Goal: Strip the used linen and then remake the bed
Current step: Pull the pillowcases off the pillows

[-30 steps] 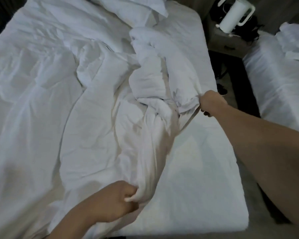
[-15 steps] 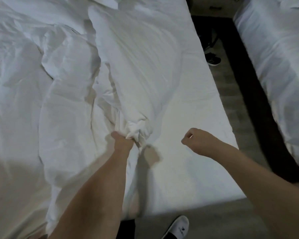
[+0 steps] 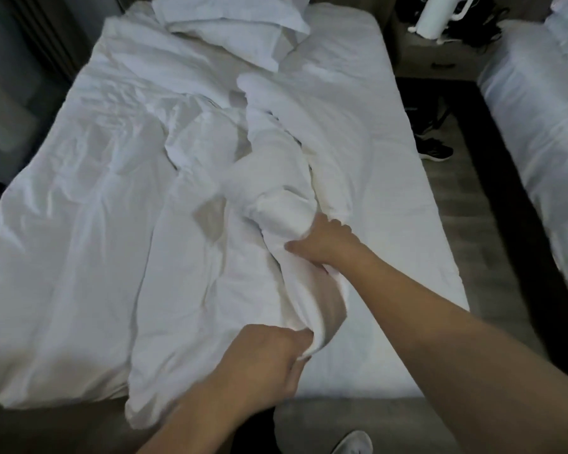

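I see my left hand [image 3: 269, 352] and right hand [image 3: 325, 242] both clutching the duvet [image 3: 177, 257] (soft, bulky, floppy), best gathered along its bunched edge.

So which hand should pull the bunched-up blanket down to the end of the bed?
Probably the left hand: it already grips the duvet edge nearest the foot, while the right hand holds farther up.

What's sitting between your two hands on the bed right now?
In the head view, a bunched ridge of the white duvet runs from the left hand, which grips its near end, up to the right hand, which grips it farther along. Nothing else lies between.
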Available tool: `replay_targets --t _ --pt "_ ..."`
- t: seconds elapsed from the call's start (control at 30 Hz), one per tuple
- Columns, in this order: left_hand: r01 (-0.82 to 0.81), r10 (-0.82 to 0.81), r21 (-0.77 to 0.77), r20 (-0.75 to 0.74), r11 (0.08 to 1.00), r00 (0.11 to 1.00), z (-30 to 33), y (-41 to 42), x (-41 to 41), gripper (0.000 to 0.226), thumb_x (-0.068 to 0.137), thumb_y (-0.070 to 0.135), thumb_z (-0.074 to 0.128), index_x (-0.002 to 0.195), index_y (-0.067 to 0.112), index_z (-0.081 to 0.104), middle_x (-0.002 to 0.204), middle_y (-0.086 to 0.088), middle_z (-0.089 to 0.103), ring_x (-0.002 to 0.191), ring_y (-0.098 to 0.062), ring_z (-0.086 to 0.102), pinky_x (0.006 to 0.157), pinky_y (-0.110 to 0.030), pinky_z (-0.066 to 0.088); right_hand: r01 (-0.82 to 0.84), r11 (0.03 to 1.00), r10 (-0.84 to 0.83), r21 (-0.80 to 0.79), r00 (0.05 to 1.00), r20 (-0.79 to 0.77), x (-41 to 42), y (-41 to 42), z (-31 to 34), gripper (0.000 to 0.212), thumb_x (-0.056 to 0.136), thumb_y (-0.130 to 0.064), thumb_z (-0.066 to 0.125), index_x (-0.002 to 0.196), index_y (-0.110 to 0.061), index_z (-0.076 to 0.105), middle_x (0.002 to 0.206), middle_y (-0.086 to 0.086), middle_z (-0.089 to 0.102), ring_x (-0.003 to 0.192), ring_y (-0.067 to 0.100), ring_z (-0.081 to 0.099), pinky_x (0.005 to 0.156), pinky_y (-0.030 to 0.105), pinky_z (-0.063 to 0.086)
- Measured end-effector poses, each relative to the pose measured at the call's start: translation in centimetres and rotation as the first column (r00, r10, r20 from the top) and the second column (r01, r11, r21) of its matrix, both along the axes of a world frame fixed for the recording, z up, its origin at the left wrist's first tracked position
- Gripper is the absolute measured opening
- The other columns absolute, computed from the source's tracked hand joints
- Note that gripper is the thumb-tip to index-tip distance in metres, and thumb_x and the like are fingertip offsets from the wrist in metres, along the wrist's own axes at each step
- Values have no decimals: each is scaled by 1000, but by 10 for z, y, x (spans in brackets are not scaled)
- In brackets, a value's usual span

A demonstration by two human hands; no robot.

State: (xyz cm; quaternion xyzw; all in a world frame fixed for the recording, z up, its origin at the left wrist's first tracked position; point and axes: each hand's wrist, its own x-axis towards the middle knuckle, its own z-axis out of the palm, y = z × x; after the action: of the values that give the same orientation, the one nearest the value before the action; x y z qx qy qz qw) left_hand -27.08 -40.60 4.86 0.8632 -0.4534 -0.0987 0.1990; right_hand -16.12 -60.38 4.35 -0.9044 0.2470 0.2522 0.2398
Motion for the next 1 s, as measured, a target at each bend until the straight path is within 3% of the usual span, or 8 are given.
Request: replay_targets --t 0.1,0.2,0.27,0.37,0.5,0.57,0.8,1.0 --pt "51 -56 161 23 986 998 -1 -3 0 33 78 34 63 73 25 32 64 1 57 55 -20 51 48 -27 33 -70 997 64 -40 991 -118 -8 2 -21 61 85 -41 64 133 -9 44 117 6 60 105 25 59 79 32 46" --pt "0 92 231 -389 973 917 -15 6 18 21 88 46 58 85 26 51 91 4 66 83 -13 57 70 -30 40 -36 999 35 -35 999 -17 -25 -13 -37 32 95 -32 51 115 -9 61 115 10 64 101 28 63 79 31 47" --pt "-156 257 205 -750 966 609 -35 19 40 16 86 41 69 77 27 67 77 13 66 73 -1 57 69 -22 42 71 991 -76 118 996 41 -43 -28 -35 31 93 -39 55 98 -10 62 93 11 67 74 23 65 63 27 48" --pt "-531 475 271 -829 803 295 -66 31 84 19 86 27 74 101 19 67 98 0 67 79 -11 60 69 -25 46 192 949 -214 250 975 62 -72 -48 -19 29 91 -31 58 77 -6 54 60 10 59 41 18 52 45 23 41" --pt "-641 537 174 -727 748 428 -80 0 162 111 72 21 86 154 28 12 158 -2 18 142 -22 28 112 -42 35 254 933 -284 253 955 89 -101 -61 -8 28 92 -27 55 74 -6 49 61 15 58 46 24 52 52 29 42" --pt "-551 516 168 -637 818 572 -84 -28 199 121 58 41 92 153 34 18 158 3 24 144 -22 26 114 -46 33 280 933 -306 226 948 87 -111 -66 -13 25 92 -23 52 74 -6 49 62 15 60 48 25 53 52 29 41" --pt "-316 300 85 -610 945 733 -5 -125 212 24 81 6 68 104 12 65 87 -1 63 81 -21 58 68 -29 46 422 906 -416 6 891 180 -138 -71 -27 31 92 -35 47 75 -10 54 75 6 66 67 24 64 66 36 53" --pt "-637 155 -81 -940 766 305 40 -180 190 12 72 0 64 84 2 62 73 -13 60 62 -22 57 55 -24 48 418 856 -487 305 849 203 -168 -22 -19 45 84 -61 58 108 -23 51 106 -7 59 92 11 59 86 35 51"
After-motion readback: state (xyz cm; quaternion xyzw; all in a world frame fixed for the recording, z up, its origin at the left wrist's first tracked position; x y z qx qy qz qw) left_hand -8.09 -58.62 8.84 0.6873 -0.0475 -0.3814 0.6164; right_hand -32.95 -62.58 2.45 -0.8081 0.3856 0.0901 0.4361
